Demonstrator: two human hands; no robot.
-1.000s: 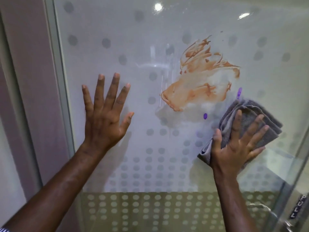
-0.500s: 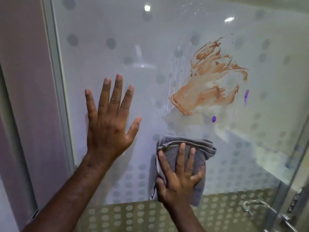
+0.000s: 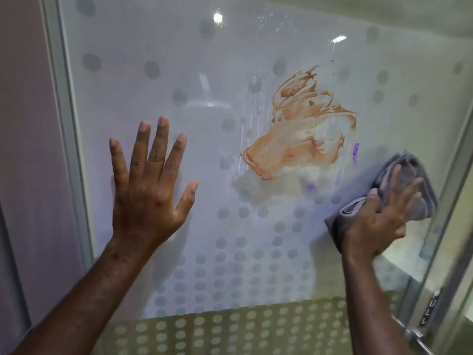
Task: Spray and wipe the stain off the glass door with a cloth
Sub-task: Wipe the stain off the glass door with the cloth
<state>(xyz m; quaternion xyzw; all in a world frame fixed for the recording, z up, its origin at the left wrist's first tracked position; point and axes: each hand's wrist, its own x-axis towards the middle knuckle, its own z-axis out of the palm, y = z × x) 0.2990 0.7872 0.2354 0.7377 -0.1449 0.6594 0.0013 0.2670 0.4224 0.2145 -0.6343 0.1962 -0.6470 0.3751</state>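
A glass door (image 3: 158,47) with frosted grey dots fills the view. An orange-brown smeared stain (image 3: 299,129) sits right of centre, with small purple marks (image 3: 355,151) beside and below it. My left hand (image 3: 151,183) lies flat on the glass, fingers spread, left of the stain. My right hand (image 3: 378,216) presses a folded grey cloth (image 3: 409,185) against the glass, below and right of the stain, near the door's right edge. The hand and cloth are motion-blurred. Spray droplets and thin runs show above and left of the stain.
A metal frame (image 3: 66,149) runs down the door's left side, next to a pinkish wall (image 3: 25,124). At the right edge there is another metal frame (image 3: 450,201) with a chrome handle (image 3: 414,336) low down. Denser dots cover the lower glass.
My right hand has swept the cloth from below the stain's left part rightward and up to the door's right edge. The left hand has stayed flat on the glass.
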